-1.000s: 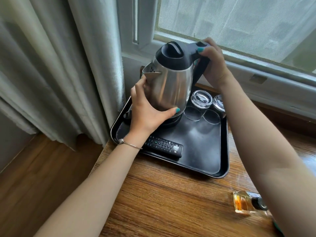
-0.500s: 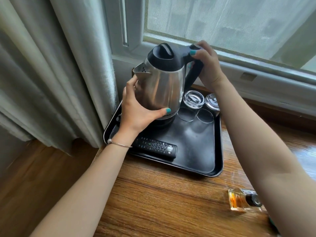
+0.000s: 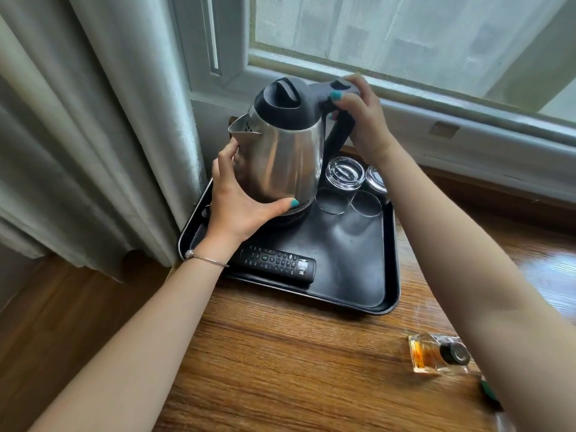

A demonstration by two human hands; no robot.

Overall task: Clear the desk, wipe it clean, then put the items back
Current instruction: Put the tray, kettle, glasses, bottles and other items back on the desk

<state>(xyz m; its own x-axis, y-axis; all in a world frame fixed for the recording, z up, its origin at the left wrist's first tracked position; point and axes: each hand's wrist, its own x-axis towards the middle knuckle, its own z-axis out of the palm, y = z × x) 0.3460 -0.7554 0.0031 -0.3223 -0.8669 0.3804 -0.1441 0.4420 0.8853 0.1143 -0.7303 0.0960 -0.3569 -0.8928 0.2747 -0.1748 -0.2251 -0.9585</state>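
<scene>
While gripped, kettle (image 3: 283, 157) on tray (image 3: 358, 275)

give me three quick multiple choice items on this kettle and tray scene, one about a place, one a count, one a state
1. Where does the remote lie?
A. on the tray's near edge
B. on the windowsill
C. on the floor

2. How many glasses stand on the tray?
A. none
B. two
C. five

3. How is the kettle held?
A. by nobody
B. by one hand only
C. by both hands

Answers: 1 A, the remote rests inside the black tray. 2 B, two upturned glasses sit beside the kettle. 3 C, the right hand grips the handle and the left hand cups the steel body.
</scene>
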